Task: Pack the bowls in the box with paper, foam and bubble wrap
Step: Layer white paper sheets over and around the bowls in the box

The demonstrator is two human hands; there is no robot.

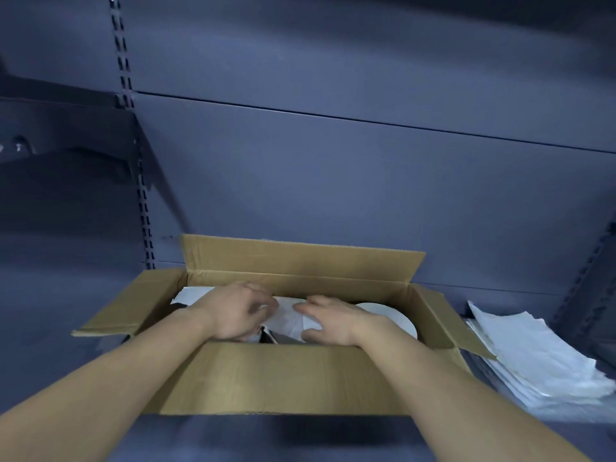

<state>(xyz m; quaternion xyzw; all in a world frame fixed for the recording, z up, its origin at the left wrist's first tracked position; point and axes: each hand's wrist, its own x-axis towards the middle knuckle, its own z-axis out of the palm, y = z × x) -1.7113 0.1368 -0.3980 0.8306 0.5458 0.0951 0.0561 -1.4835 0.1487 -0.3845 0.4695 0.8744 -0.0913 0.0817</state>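
An open cardboard box (283, 378) stands on a dark shelf with its flaps spread. Both my hands are inside it. My left hand (236, 311) has curled fingers on crumpled white paper (288, 316) in the middle of the box. My right hand (330, 320) lies on the same paper, its fingers bent over it and its thumb low at the near side. A white bowl (396, 315) shows at the right end of the box, partly hidden by my right wrist. More white wrapping (191, 295) lies at the left end.
A stack of white paper sheets (540, 358) lies on the shelf to the right of the box. The blue-grey back panel (333, 178) of the shelving rises right behind the box, with a slotted upright (143, 211) at the left.
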